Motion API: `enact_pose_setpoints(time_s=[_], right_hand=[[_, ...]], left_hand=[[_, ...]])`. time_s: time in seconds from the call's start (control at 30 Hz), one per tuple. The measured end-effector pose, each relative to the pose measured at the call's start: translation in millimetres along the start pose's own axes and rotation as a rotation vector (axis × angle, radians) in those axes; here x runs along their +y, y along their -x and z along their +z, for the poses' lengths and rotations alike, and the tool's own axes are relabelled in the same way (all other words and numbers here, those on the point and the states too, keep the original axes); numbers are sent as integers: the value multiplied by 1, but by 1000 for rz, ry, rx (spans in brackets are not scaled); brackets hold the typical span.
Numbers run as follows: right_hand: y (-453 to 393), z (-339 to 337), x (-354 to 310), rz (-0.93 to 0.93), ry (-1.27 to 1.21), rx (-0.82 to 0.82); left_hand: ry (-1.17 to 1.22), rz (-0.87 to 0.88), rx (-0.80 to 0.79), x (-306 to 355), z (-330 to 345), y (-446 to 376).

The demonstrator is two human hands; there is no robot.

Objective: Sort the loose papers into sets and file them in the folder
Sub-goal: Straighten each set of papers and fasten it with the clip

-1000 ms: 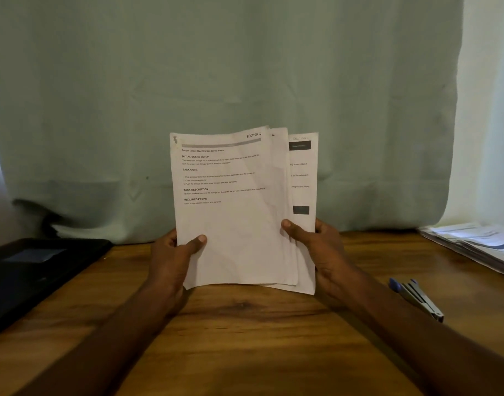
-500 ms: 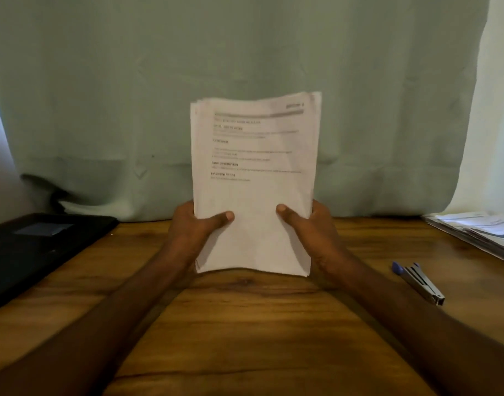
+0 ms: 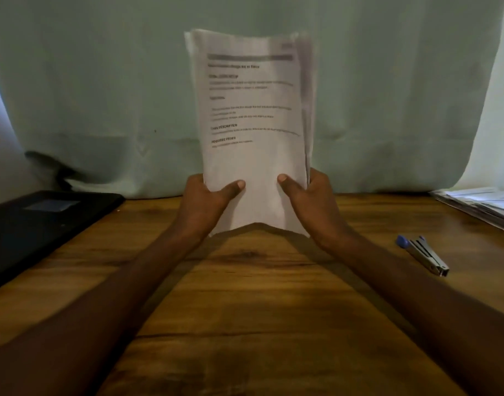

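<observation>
Both hands grip one set of papers (image 3: 253, 124) near its bottom edge: the left hand (image 3: 206, 202) pinches the lower left side, thumb across the front sheet, and the right hand (image 3: 306, 201) pinches the lower right side the same way, with the other fingers hidden behind the pages. A second ago the sheets between these thumbs were fanned out, three staggered right edges showing; half a second ago they had closed into one block, and now that block stands upright and narrower, held higher and bowed slightly, its bottom edge arched up just above the wooden table (image 3: 245, 324). It looks as if the set is being squared, probably by tapping on the table, so it seems gathered and close to ready for fastening or filing. Outward to the right of the grip, a stapler (image 3: 423, 255) with a blue tip lies on the wood, well apart from the hands. Further right, at the table's edge, lies a stack of other papers (image 3: 482, 205). To the left lies a black folder (image 3: 36, 224), closed; nothing has gone into it yet.
</observation>
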State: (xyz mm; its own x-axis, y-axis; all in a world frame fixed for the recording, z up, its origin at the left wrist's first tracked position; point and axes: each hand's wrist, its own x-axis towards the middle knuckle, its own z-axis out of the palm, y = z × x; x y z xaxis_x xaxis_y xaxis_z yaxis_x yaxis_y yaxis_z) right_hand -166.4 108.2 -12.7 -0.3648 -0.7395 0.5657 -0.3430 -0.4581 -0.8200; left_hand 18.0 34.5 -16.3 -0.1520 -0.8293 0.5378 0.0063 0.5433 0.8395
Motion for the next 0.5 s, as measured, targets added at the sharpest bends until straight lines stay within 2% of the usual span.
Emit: enact_pose_setpoints(time_s=[0.1,0.23,0.33,0.5], right_hand=[[6,2,16,129,61,-12],[7,4,12,111,121,28],[12,2,17,154,178,-17],[10,2,18,159,246,-5]], left_hand=[[-173,-11,-10,-9,2,10],[-131,9,38,-9,1,13],[-281,-16,1,-12,3,16],[-291,-56,31,-13,2,13]])
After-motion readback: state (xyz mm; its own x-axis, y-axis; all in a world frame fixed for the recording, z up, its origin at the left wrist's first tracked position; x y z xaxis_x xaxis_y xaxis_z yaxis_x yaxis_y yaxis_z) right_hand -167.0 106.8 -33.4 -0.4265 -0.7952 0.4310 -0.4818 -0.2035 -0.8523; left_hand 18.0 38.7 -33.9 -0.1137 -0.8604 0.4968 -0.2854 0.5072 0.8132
